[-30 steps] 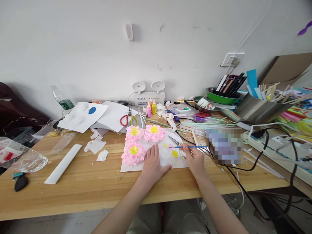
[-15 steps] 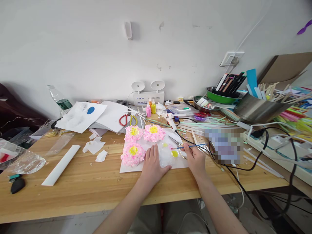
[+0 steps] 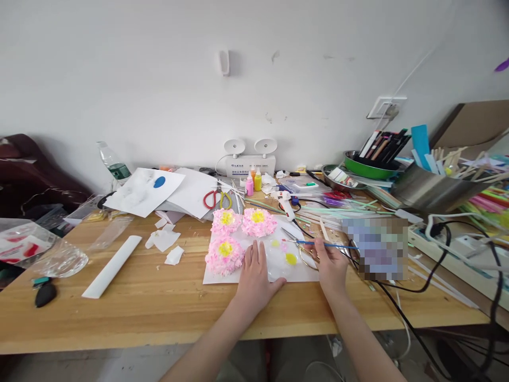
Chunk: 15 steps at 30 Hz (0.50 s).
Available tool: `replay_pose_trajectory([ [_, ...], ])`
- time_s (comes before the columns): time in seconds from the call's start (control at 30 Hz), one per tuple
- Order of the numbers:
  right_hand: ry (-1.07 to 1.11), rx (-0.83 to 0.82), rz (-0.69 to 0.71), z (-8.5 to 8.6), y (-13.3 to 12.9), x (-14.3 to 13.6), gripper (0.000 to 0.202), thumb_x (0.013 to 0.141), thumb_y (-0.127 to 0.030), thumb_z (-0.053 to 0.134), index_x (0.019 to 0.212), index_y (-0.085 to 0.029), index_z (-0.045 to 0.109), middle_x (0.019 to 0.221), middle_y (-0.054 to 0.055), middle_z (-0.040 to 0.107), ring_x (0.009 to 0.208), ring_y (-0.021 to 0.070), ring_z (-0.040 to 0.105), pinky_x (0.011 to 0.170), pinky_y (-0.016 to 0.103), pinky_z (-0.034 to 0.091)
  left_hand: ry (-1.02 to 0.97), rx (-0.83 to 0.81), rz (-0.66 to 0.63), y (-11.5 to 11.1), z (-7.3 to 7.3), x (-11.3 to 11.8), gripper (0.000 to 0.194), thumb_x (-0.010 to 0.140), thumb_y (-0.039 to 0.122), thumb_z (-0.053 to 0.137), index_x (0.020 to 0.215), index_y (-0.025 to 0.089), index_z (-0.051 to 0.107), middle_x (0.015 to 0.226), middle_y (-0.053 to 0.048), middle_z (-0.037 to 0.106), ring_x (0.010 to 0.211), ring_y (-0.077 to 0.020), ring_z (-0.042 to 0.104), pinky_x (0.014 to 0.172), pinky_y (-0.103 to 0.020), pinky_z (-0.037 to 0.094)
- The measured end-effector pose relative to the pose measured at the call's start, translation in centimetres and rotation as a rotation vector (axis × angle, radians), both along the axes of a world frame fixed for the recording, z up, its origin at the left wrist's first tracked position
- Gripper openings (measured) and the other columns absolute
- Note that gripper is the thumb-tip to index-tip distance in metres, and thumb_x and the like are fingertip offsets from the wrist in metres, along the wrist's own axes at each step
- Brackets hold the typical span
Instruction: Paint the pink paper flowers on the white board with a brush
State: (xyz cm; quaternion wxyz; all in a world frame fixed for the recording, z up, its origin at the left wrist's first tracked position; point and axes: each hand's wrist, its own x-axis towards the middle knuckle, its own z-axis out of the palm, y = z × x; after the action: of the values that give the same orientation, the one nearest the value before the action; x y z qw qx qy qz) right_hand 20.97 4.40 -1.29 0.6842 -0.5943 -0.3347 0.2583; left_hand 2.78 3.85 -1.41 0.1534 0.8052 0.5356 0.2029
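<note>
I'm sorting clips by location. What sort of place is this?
Probably a craft workspace: three fluffy pink flowers with yellow centres, a white glue gun, and a slim blue brush in the right hand.

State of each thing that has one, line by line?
Left hand: palm down at the palette's left edge
Right hand: grip closed on brush
Brush: held, tip over palette
Palette: yellow and pink daubs
Scissors: unheld, blades unclear
Flowers: three, on paper
Glue gun: unheld, cord attached
Paint bottles: upright
Green bowl: holding markers
Wall socket: plug in
</note>
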Motion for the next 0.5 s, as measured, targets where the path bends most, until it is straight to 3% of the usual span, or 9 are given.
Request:
replay_pose_trajectory([
  [0.13,0.013,0.048,0.085,1.9,0.9,-1.6,0.035,0.074,-0.048,0.062,0.076,-0.014,0.068,0.065,0.006,0.069,0.059,0.0159,0.061,0.056,0.028,0.047,-0.037,0.082,-0.023,-1.4,0.4,-1.0,0.081,0.079,0.046,0.055,0.141,0.011,0.017,0.146,-0.02,0.023,0.134,-0.0362,0.021,0.103,-0.056,0.032],
  [0.33,-0.147,0.059,0.316,5.4,3.9,-5.6,0.034,0.077,-0.049,0.058,0.08,-0.016,0.069,0.07,0.006,0.071,0.059,0.0169,0.062,0.057,0.029,0.048,-0.098,0.231,-0.137,-4.6,2.2,-4.5,0.054,0.088,0.026,0.044,0.138,0.02,0.024,0.14,-0.011,0.038,0.133,-0.0236,0.03,0.104,-0.047,0.036],
  [0.5,-0.274,0.05,0.448,5.0,7.0,-8.6,0.033,0.079,-0.047,0.054,0.082,-0.018,0.069,0.079,0.007,0.073,0.078,0.0235,0.068,0.071,0.035,0.052,-0.111,0.33,-0.063,-6.7,2.7,-8.4,0.046,0.086,0.016,0.046,0.131,0.021,0.035,0.128,-0.007,0.051,0.124,-0.0183,0.042,0.099,-0.037,0.044],
])
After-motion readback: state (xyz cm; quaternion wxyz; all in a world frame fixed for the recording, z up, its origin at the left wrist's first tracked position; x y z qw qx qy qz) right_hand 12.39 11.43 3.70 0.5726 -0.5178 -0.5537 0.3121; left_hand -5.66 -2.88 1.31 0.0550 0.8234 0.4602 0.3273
